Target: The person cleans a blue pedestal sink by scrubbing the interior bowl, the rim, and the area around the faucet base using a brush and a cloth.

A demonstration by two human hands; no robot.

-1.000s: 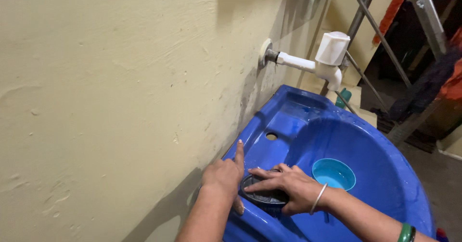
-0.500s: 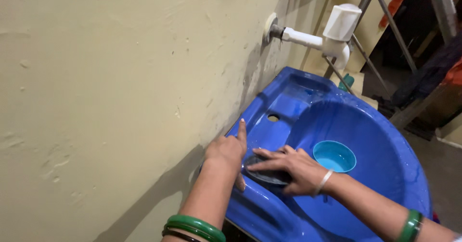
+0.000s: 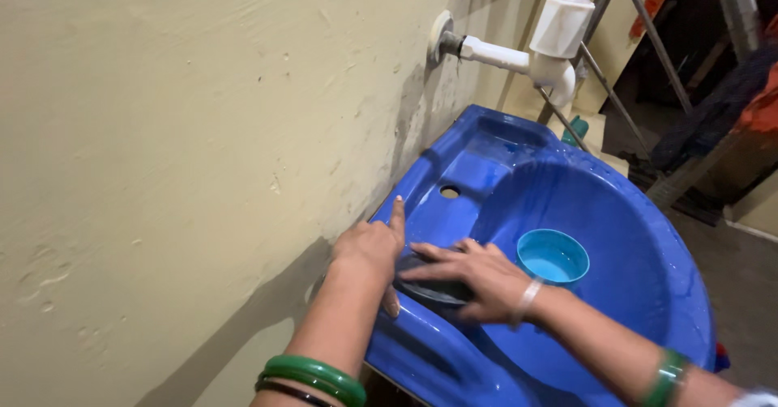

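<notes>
Left hand (image 3: pixel 369 249) points; right hand (image 3: pixel 470 277) seemingly pressed flat.

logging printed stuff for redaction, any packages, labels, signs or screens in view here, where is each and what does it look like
None in view: no package, label, sign or screen shows.
What is there is unmarked: a blue sink against a bare cream wall, a white tap above it, a light blue cup in the basin, and a dark round dish on the rim under the left hand and right hand.
</notes>
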